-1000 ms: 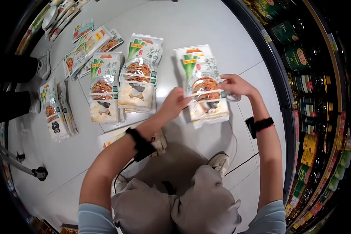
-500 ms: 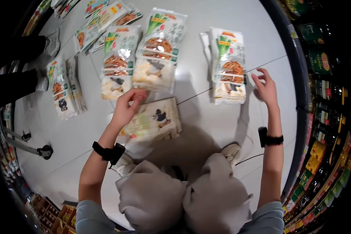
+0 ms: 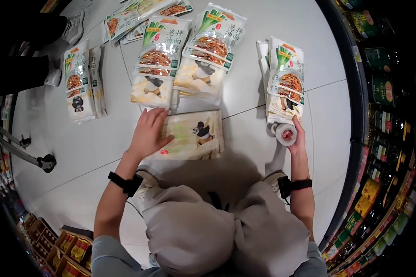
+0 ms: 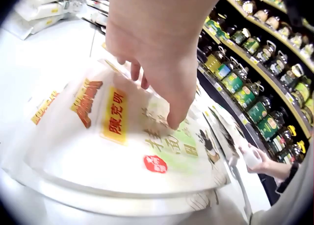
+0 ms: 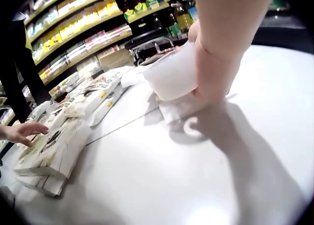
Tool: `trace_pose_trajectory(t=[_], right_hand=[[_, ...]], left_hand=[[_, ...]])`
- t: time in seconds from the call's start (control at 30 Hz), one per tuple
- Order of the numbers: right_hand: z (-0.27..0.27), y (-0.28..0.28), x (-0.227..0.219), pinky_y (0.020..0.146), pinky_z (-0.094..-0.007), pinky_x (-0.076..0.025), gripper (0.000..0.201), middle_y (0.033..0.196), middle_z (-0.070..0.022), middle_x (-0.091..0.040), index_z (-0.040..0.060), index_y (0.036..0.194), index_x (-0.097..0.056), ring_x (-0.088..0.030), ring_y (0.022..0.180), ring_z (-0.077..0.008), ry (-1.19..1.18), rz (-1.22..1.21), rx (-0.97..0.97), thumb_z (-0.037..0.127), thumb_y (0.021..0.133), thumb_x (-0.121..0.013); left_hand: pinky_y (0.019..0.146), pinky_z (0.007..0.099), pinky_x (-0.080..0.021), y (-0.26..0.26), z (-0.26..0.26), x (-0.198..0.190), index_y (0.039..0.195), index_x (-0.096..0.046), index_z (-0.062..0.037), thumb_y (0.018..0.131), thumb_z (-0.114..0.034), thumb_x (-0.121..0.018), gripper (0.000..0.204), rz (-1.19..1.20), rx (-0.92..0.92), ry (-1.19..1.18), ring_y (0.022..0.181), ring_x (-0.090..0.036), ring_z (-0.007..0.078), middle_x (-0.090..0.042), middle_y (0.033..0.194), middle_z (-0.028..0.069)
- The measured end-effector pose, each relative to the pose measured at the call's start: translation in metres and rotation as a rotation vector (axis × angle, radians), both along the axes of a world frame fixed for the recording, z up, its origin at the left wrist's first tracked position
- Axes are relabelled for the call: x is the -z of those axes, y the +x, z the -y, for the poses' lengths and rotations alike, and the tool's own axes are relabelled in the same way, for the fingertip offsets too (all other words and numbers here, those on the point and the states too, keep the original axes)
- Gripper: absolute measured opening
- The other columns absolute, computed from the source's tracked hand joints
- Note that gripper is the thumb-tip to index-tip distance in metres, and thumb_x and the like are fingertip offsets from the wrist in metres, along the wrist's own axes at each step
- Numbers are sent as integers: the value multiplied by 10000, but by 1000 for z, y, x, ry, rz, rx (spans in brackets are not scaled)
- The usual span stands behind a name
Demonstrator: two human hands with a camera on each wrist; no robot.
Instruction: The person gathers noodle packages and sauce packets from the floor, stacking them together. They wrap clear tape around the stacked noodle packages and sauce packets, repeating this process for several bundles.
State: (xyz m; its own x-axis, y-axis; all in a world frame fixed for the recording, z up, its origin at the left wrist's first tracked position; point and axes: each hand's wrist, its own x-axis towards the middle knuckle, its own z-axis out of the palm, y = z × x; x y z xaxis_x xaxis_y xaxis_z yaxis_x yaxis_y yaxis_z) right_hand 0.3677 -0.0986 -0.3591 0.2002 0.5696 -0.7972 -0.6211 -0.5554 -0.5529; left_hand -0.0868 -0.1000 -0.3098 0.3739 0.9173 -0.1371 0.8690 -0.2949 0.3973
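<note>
My right hand (image 3: 300, 138) grips a roll of clear tape (image 3: 279, 136), fingers through its core, just below the upright-lying noodle packs (image 3: 286, 74) on the right; in the right wrist view the roll (image 5: 171, 73) looks whitish and wide. With fingers extended, my left hand (image 3: 148, 133) rests on the left part of a cream noodle pack with a panda print (image 3: 189, 138), which lies sideways in front of my feet. The left wrist view shows thumb and fingertips at the surface of this pack (image 4: 122, 156), and another pack lies beneath it.
Two stacks of noodle packs with sauce sachets (image 3: 155, 60) lie beyond the left hand. More packs (image 3: 81, 83) sit farther left, near another person's shoes (image 3: 53, 77) and a wheeled metal leg (image 3: 46, 162). A shelf of oil bottles (image 3: 381, 87) borders the right side.
Both hands have let go of the packs now lying at right. The left hand has moved left onto the sideways pack. My right hand has picked up the tape roll.
</note>
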Motion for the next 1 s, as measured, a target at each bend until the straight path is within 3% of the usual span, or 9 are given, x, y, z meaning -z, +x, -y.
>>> trace_pose_trajectory(t=[0.23,0.33,0.4,0.53,0.7,0.73,0.8,0.9,1.0], right_hand=[[-19,43,-51,288,-146,-354,287,596,-55,-589,17,874,-549,-512,380,-79,75,190,-258,304,861,-557],[2,47,-3,304,-206,-353,351,600,-58,-567,8,883,-539,-455,352,-103,-59,244,-361,359,876,-524],[13,47,28,315,-226,-348,449,682,-91,-582,-3,873,-537,-440,369,-110,-111,197,-361,446,863,-508],[41,28,8,328,-214,-348,487,764,-117,-615,34,1037,-497,-465,406,-108,-132,214,-171,490,874,-448],[84,32,-46,349,-221,-329,444,758,-127,-619,63,1083,-493,-521,519,-108,-135,417,-550,456,899,-399],[97,37,-48,350,-220,-325,440,751,-123,-619,61,1075,-500,-528,547,-105,-141,480,-575,452,897,-407],[123,40,-57,356,-221,-330,433,744,-121,-620,61,1062,-506,-528,563,-104,-153,534,-526,450,896,-411],[147,27,-83,364,-224,-337,412,731,-114,-621,67,1035,-517,-527,571,-103,-239,608,-458,442,897,-416],[178,13,-109,349,-226,-338,381,712,-104,-620,81,1005,-516,-513,515,-97,-305,666,-438,433,905,-409]], left_hand=[[1009,455,-298,15,10,-2,1189,-475,-83,685,-245,-692,572,131,143,-18,1184,-378,308,-402,1273,123],[989,434,-318,12,-25,4,1150,-490,-72,713,-197,-662,486,161,88,110,1173,-389,310,-410,1264,127],[963,418,-334,-1,-71,1,1122,-491,-57,732,-149,-629,424,277,-114,213,1159,-392,331,-412,1260,135],[931,385,-358,-58,-156,0,1121,-490,-40,745,-144,-618,410,312,-356,390,1121,-428,331,-442,1226,151],[770,336,-451,-129,-232,37,1126,-495,-9,801,-251,-617,423,556,-1032,250,915,-549,226,-572,1027,108],[770,336,-451,-145,-244,48,1126,-495,-9,801,-251,-617,423,559,-1016,246,915,-549,226,-572,1027,108],[597,303,-467,-174,-260,62,1067,-538,-55,800,-329,-623,391,1025,-1291,-348,763,-568,159,-606,896,48],[476,261,-418,-166,-271,68,991,-566,-126,784,-369,-637,327,1417,-1295,-374,670,-556,108,-610,825,-5],[511,235,-416,-192,-287,92,949,-569,-148,786,-369,-639,284,1318,-1094,-812,700,-558,97,-612,843,-16]])
